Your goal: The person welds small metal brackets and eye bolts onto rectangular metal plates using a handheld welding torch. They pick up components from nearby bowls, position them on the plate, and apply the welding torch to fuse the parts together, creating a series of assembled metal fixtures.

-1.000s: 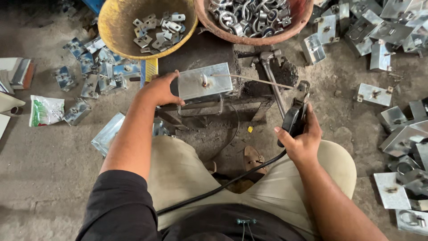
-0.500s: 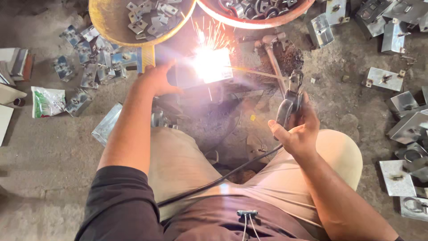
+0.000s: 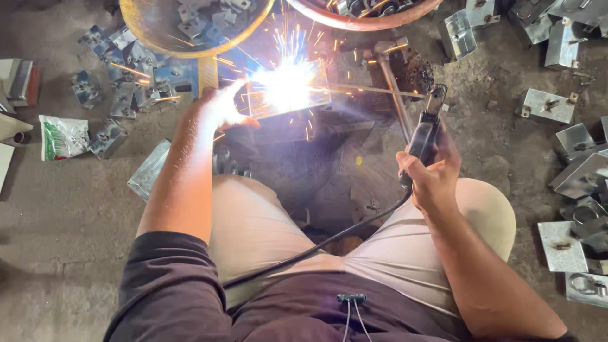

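I sit on the floor with my knees apart. My left hand [image 3: 218,107] reaches forward and holds the edge of a metal plate piece [image 3: 316,100] on a dark block, where a bright white welding arc [image 3: 285,82] throws sparks. My right hand [image 3: 430,174] is closed around a black electrode holder [image 3: 423,136], whose thin rod [image 3: 367,90] runs left to the arc. A black cable [image 3: 316,247] trails from the holder across my lap. The glare hides the plate's surface.
A yellow bowl [image 3: 136,22] of small metal parts and a reddish bowl [image 3: 354,22] of metal rings stand ahead. A hammer [image 3: 392,82] lies by the block. Several metal brackets [image 3: 548,104] lie at the right, more [image 3: 120,95] at the left, beside a white-green packet [image 3: 63,136].
A second ago there was no arc and the plate was plainly visible. The arc lit half a second ago and now burns on with more sparks. My right hand has lifted slightly.
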